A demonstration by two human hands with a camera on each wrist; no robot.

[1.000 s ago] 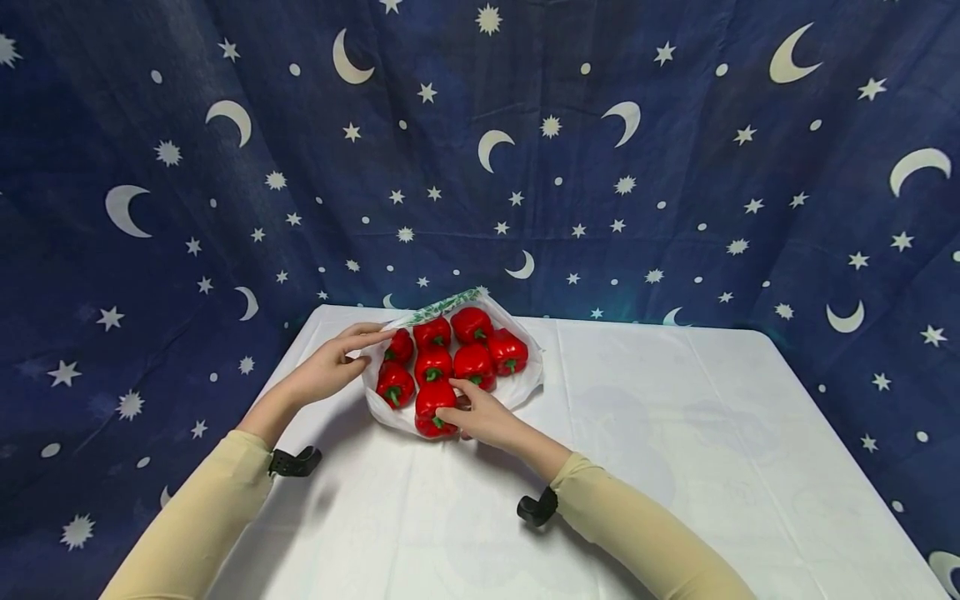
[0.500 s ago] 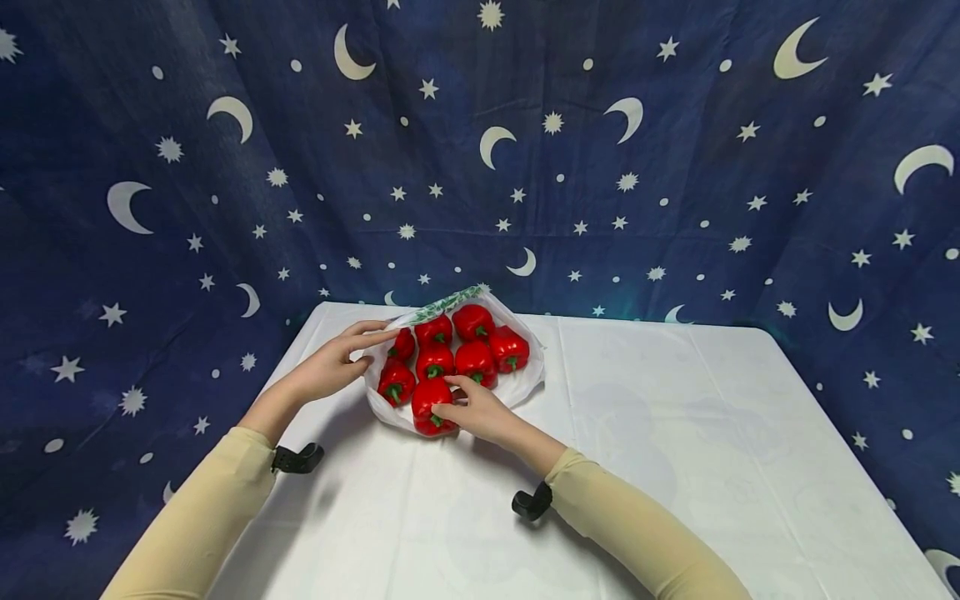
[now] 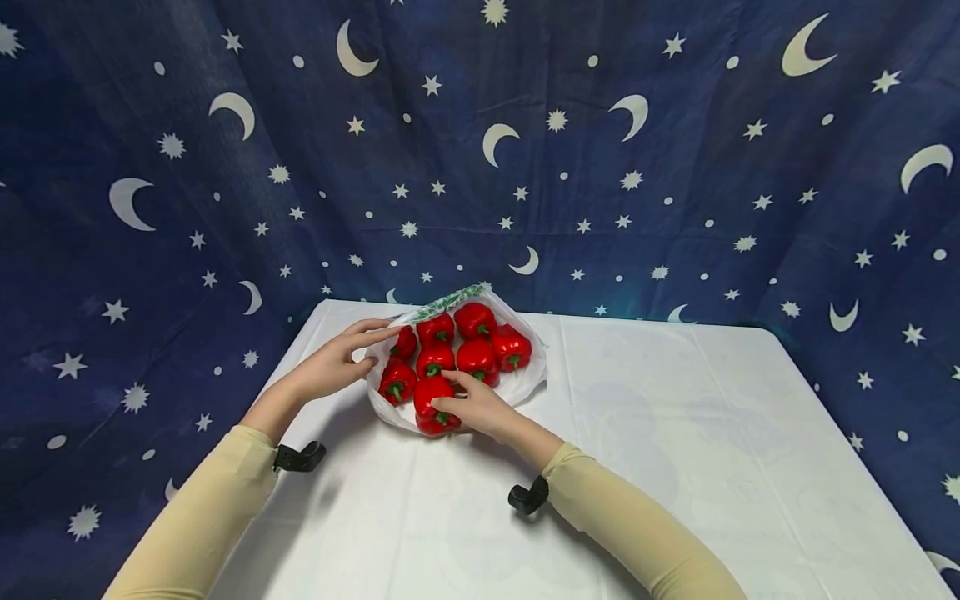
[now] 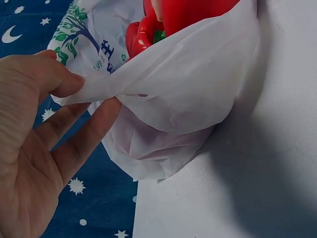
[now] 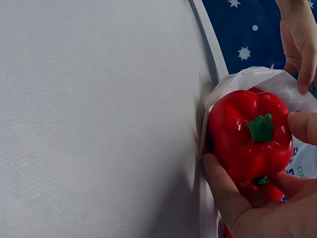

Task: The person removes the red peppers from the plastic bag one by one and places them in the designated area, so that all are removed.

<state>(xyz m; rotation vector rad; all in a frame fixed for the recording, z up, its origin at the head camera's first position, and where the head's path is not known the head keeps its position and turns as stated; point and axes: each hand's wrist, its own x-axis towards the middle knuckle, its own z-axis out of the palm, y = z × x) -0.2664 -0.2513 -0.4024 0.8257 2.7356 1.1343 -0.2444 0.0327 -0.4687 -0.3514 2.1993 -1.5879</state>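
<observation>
A white plastic bag [image 3: 522, 383] with green and blue print lies at the back of the table, its mouth spread. Several red bell peppers [image 3: 477, 358] with green stems are in it, side by side. My right hand [image 3: 486, 410] grips the front bell pepper [image 5: 237, 134], thumb on one side and fingers on the other, at the bag's near edge. At the left side of the bag, my left hand [image 3: 327, 368] pinches its rim between thumb and fingers, as the left wrist view shows [image 4: 54, 124]. Part of the peppers is hidden behind the bag's raised wall there.
A white cloth covers the table [image 3: 675, 450], which extends right and forward of the bag. Close behind and at both sides hangs a dark blue curtain [image 3: 450, 150] with moons and stars. A black band with a camera [image 3: 528, 496] sits on each wrist.
My right hand and the front bell pepper have shifted very slightly left. The left hand keeps its place on the bag's rim. The head view has tipped a little.
</observation>
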